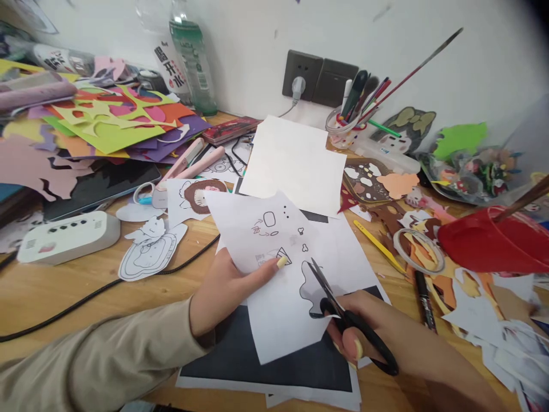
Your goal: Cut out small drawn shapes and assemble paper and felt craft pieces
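Far left of the printed sheet (274, 269): a heap of coloured paper offcuts (107, 117), a white power strip (64, 237) lower down, a black cable (107, 286) trailing across the wooden desk (51, 297). Just left of the sheet: a cut-out line drawing (148, 252). Left hand (227, 286), beige-sleeved, pinching the sheet's left edge, thumb on top, fingers tucked beneath. Sheet itself lifted off the dark paper (257, 355) under it, bearing small drawn outlines. At the sheet's lower right: right hand (386, 337) closed through the loops of black scissors (343, 309), blades slightly parted, biting into a drawn outline. Behind the sheet: blank white paper (295, 163), wall socket (302, 74), cup of pens (343, 126). Right of the sheet: yellow pencil (377, 243), tape ring (418, 249), red bowl (493, 243).
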The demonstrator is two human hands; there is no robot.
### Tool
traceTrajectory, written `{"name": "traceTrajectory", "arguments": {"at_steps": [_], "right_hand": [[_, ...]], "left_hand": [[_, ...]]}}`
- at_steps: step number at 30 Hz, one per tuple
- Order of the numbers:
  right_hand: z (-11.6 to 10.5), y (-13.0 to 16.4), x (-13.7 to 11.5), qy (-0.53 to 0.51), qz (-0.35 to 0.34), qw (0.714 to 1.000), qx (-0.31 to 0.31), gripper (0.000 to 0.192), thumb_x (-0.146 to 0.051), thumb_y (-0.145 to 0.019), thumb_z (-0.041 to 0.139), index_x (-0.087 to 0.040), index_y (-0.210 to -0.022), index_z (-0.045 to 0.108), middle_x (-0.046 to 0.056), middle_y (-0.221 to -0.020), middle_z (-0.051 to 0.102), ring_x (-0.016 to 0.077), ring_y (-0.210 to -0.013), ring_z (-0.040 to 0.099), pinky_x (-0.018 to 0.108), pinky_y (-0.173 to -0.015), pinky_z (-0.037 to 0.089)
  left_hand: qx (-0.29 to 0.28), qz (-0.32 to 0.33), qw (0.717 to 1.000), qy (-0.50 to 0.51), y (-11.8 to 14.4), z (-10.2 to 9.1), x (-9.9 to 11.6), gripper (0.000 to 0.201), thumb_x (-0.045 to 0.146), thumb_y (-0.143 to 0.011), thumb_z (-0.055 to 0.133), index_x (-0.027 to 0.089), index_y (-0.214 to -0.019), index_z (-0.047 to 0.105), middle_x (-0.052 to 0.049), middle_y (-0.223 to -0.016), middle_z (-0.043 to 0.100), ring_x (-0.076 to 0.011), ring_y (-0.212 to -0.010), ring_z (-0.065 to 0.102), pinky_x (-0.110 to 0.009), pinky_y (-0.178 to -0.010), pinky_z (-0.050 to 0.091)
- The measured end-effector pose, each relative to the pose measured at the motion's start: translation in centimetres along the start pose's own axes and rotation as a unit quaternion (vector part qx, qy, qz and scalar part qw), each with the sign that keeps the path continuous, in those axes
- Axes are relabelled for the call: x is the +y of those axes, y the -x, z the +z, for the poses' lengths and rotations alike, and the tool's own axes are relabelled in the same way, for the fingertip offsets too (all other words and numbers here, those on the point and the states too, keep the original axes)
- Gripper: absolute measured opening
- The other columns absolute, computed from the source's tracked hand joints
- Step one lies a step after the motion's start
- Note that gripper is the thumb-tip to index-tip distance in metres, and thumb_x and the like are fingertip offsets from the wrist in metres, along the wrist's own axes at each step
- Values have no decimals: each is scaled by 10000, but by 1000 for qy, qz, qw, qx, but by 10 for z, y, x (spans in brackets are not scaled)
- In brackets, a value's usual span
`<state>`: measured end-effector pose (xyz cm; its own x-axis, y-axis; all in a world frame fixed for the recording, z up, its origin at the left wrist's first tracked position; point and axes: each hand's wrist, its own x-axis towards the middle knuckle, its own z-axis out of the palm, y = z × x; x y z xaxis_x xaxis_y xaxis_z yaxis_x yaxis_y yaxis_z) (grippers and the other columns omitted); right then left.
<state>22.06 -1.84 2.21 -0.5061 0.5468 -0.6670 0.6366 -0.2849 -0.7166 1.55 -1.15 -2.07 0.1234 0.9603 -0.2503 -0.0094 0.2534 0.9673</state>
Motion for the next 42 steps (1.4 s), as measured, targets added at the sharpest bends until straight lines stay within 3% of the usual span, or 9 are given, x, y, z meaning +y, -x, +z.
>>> {"name": "traceTrajectory", "arguments": {"at_steps": [7, 19, 28, 34, 39, 42], "right_hand": [[5, -3, -5, -9, 41, 999, -5, 115, -210, -674, 476, -138, -669, 566, 3, -628, 556, 97, -568, 495, 186, -499, 379], [10, -5, 1, -8, 19, 1000, 14, 182, -306, -719, 478, -154, -665, 564, -13, -563, 517, 88, -546, 475, 177, -502, 364], [14, -7, -1, -48, 38, 997, 43, 256, -350, -700, 492, -138, -556, 497, -32, -484, 441, 56, -456, 372, 180, -440, 288], [10, -10, -4, -88, 68, 994, -10, 210, -301, -656, 523, -140, -535, 464, -32, -483, 449, 61, -466, 402, 182, -443, 309], [16, -12, 0, -98, 38, 994, 34, 179, -274, -692, 483, -127, -590, 485, -36, -478, 448, 49, -462, 381, 180, -449, 289], [17, -13, -1, -85, 50, 995, 24, 174, -272, -701, 474, -130, -601, 474, -49, -436, 422, 44, -420, 336, 182, -414, 254]], "left_hand": [[-13, -18, 1000, -20, 1, 1, -3, 295, 341, -676, 596, 233, -943, 536, 12, -982, 602, -164, -835, 583, -255, -706, 511], [-30, -16, 998, -52, 1, 0, -2, 318, 371, -682, 579, 264, -977, 530, 17, -981, 598, -159, -823, 584, -274, -739, 499], [-13, -9, 998, -63, 1, 1, -2, 340, 373, -671, 586, 230, -975, 533, -2, -1007, 588, -178, -859, 573, -273, -707, 508], [-11, -8, 997, -75, 1, 1, -2, 381, 380, -672, 579, 188, -994, 513, -36, -1021, 582, -190, -858, 575, -282, -707, 510], [-30, 4, 996, -87, -1, 1, 0, 379, 368, -676, 578, 192, -1005, 510, -26, -1055, 566, -180, -911, 557, -271, -775, 489], [-26, 3, 996, -83, -1, 2, 0, 386, 368, -679, 573, 178, -1009, 506, -39, -1059, 564, -187, -912, 557, -282, -787, 485]]}}
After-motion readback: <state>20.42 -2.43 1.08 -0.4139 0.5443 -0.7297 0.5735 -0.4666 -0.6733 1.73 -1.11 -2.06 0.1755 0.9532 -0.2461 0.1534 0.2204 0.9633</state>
